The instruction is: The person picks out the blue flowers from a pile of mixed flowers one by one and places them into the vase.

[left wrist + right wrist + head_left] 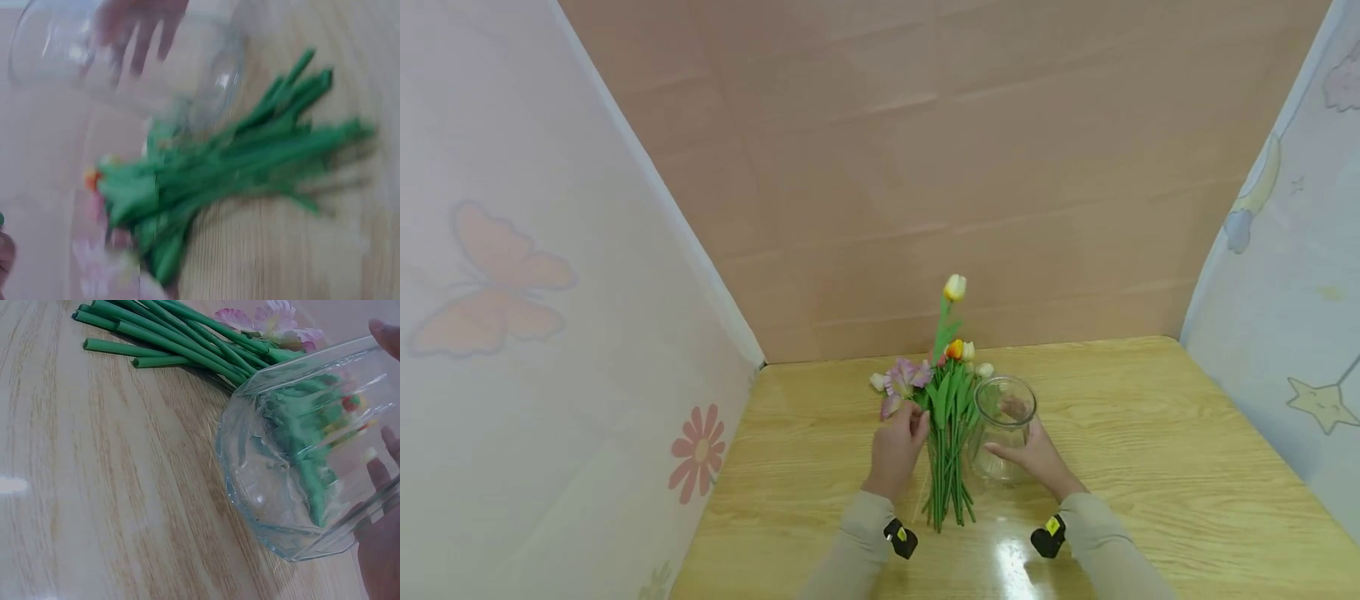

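Observation:
My left hand [895, 450] pinches what looks like the stem of a white-and-yellow tulip [955, 288], whose bloom stands above the other flowers. Only a fingertip beside a bit of green shows at the left edge of the left wrist view. Between the hands lies a bunch of flowers [952, 467], its long green stems pointing toward me. My right hand [1041, 457] holds a clear glass vase [992, 465] from the right side, thumb in front and fingers behind. Green leaves show through the glass [262, 481] in the right wrist view. The left wrist view is blurred.
A pink-purple flower [907, 377] and a white bud [877, 382] lie at the bunch's left. The wooden table [1150, 467] ends at a brown backdrop [1000, 208]. Pale printed curtains [587, 250] hang on both sides.

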`<act>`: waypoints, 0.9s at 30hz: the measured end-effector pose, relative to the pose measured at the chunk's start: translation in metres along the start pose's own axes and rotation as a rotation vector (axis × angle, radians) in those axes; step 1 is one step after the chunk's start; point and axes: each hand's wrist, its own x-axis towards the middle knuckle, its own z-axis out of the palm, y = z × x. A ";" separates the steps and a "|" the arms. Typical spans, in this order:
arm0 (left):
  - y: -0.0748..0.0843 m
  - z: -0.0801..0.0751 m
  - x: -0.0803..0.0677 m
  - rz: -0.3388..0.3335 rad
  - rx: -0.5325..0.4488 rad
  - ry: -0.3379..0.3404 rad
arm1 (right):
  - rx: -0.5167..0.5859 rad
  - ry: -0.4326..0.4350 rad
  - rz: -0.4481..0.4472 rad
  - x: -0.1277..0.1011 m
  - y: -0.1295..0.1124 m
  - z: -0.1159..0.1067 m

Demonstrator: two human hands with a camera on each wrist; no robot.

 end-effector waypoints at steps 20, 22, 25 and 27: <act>-0.115 -0.028 -0.059 -0.434 0.278 -0.130 | -0.002 0.008 -0.008 0.000 0.002 -0.005; -0.115 -0.028 -0.062 -0.479 0.277 -0.205 | 0.003 0.007 -0.009 0.000 0.003 -0.004; -0.117 -0.027 -0.066 -0.535 0.278 -0.293 | 0.010 0.001 -0.010 0.000 0.004 -0.002; -0.119 -0.026 -0.069 -0.555 0.293 -0.336 | 0.014 -0.004 -0.007 0.000 0.005 -0.001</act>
